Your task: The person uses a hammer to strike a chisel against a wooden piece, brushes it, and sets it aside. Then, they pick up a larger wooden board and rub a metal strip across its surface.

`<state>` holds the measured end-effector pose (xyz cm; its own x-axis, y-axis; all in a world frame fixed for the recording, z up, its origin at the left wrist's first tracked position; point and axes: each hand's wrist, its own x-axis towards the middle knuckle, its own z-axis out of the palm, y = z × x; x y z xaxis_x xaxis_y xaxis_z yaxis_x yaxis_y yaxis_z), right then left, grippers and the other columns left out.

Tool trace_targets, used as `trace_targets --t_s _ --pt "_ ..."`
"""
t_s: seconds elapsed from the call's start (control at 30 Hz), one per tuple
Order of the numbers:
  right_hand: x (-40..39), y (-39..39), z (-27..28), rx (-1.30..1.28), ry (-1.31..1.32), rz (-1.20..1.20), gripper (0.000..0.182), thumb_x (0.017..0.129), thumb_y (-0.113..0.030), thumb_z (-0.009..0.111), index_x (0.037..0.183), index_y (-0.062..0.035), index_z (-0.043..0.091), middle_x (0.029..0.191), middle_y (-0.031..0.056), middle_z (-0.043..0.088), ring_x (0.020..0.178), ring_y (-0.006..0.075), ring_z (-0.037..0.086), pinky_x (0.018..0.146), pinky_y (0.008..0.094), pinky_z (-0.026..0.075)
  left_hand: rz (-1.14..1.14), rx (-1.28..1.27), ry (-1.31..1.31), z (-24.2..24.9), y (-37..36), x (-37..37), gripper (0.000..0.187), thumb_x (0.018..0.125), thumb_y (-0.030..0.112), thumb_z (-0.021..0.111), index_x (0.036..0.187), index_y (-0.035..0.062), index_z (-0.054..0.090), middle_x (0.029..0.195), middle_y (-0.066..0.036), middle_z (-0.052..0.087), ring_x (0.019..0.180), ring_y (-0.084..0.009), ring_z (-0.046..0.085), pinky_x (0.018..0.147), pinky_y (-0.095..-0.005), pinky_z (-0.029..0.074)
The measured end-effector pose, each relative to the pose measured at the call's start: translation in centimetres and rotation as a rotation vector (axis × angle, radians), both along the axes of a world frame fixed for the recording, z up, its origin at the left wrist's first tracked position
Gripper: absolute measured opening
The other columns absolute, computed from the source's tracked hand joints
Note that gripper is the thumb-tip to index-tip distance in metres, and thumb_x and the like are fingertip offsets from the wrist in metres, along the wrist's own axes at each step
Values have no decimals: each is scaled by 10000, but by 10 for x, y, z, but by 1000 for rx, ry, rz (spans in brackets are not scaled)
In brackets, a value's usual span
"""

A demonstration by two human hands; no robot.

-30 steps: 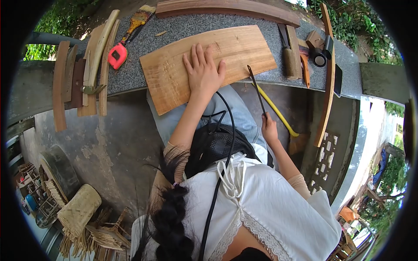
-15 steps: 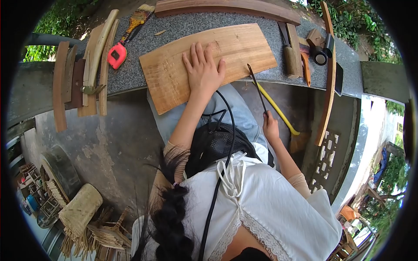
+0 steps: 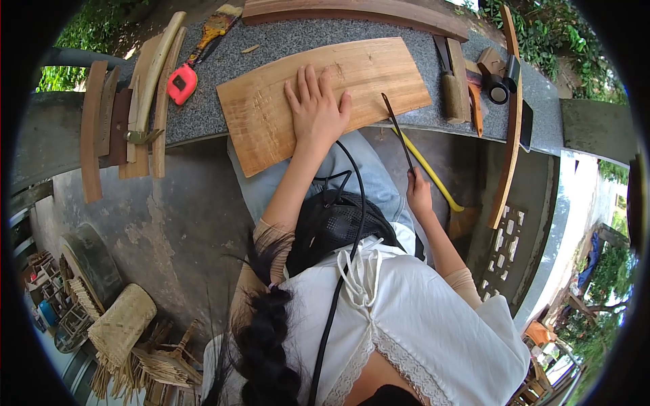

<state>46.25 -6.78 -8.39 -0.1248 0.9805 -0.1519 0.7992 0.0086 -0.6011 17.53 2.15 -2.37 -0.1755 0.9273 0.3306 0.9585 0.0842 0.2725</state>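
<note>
A wide wooden board (image 3: 379, 71) with a curved far edge and some scratches lies on the grey stone bench and juts past its front edge over my lap. My left hand (image 3: 317, 105) presses flat on the board with its fingers spread. My right hand (image 3: 418, 193) is closed around the lower end of a narrow dark saw (image 3: 398, 132), seen nearly edge-on. The saw's far end crosses the board's front edge, right of my left hand. Behind the saw, a yellow rod (image 3: 433, 174) slants down toward the floor.
Left on the stone bench (image 3: 284, 34) lie a red tape measure (image 3: 181, 84), a paintbrush (image 3: 215, 28), wooden strips (image 3: 93, 135) and a hammer (image 3: 142, 137). A chisel (image 3: 449, 88) and other tools lie right. A long beam (image 3: 359, 12) spans the back. A black cable (image 3: 362, 196) hangs over my body.
My right hand and the saw have moved slightly forward and left, so the saw's tip reaches a little farther over the board. My left hand and the board stay in place.
</note>
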Motion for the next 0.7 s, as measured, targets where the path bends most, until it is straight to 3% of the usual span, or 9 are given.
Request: trace_targets --t_s 0.23,0.43,0.7 --pt "-47 38 39 54 48 42 185 962 -153 524 1080 -14 549 767 268 616 731 463 601 608 520 449 5 -1 -8 0 1 -1 602 914 436 488 1341 19 415 1408 -229 379 1366 -369 292 1113 -598 151" --pt "8 -2 -13 48 -7 34 133 964 -147 517 1046 -41 516 740 264 610 710 465 601 574 524 438 8 7 4 -1 1 0 595 916 433 485 1339 19 418 1406 -235 379 1366 -371 293 1112 -598 153" --pt "-43 34 39 94 12 60 127 963 -138 517 1021 -25 513 763 258 615 736 462 602 597 521 444 -1 16 -14 1 1 0 586 914 424 492 1330 16 426 1403 -236 382 1363 -371 296 1112 -599 154"
